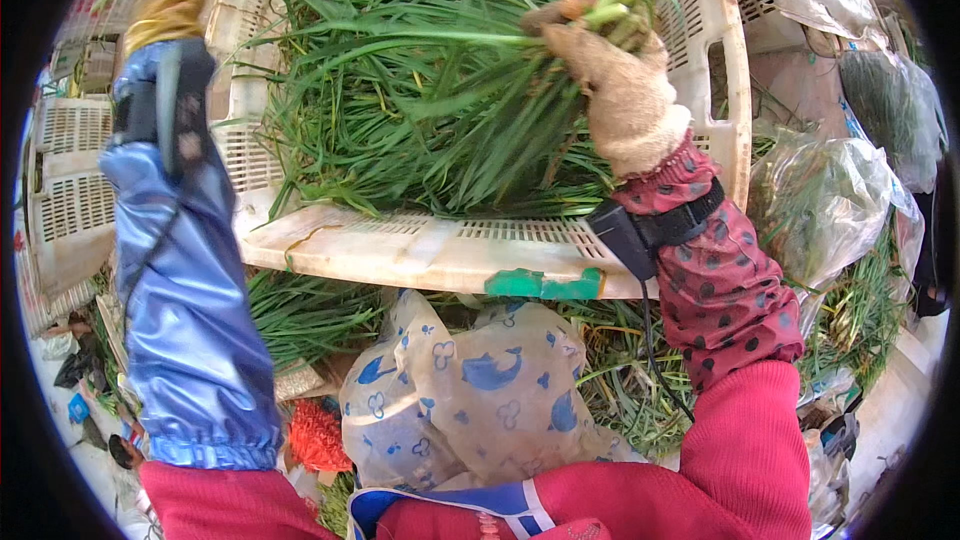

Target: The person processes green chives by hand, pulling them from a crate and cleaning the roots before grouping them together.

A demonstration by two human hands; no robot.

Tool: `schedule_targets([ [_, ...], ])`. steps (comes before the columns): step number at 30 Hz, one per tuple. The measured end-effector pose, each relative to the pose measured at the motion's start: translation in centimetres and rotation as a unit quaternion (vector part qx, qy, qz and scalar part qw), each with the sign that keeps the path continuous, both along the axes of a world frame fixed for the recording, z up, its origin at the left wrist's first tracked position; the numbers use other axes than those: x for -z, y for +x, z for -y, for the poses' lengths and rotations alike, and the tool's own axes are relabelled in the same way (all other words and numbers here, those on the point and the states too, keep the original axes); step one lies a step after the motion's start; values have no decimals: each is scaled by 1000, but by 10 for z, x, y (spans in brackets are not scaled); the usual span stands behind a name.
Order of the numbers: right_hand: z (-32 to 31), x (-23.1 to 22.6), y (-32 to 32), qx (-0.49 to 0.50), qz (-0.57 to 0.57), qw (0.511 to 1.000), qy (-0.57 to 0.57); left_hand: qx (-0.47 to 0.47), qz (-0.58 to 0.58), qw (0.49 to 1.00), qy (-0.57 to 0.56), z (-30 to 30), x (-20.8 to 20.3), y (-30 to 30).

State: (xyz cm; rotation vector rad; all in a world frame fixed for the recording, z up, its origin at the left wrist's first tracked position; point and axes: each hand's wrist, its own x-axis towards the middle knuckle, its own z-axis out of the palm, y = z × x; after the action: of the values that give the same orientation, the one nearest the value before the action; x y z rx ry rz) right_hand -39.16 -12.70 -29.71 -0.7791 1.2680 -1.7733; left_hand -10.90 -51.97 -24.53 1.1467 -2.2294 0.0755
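My right hand, in a tan work glove, is closed around a bunch of long-leaved, chive-like greens at its pale stem ends. The leaves fan out left and down over more loose greens filling a white plastic crate in front of me. My left hand, in a yellowish-brown glove, is raised at the far left, beyond the crate's left wall. It is blurred and partly cut off by the upper edge, so its grip is unclear. Some leaf tips reach close to it.
Slotted white crates stand at the left. Clear plastic bags lie at the right beside scattered greens. Below the crate are more greens and a red fluffy thing. A patterned translucent apron covers my lap.
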Motion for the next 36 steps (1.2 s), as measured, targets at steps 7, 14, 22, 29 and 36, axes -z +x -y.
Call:
schedule_targets([
  [7,-15,27,-25,-21,-118,991,51,187,-134,951,207,-134,-56,-38],
  [14,23,-70,55,-7,176,970,166,284,237,878,304,-275,16,-107],
  [22,66,-26,10,105,27,987,121,307,-40,940,142,-223,36,-56],
  [29,76,21,-30,148,44,974,168,123,537,705,447,-244,118,-32],
  [36,96,35,-30,137,41,974,175,62,720,637,269,-265,162,-39],
])
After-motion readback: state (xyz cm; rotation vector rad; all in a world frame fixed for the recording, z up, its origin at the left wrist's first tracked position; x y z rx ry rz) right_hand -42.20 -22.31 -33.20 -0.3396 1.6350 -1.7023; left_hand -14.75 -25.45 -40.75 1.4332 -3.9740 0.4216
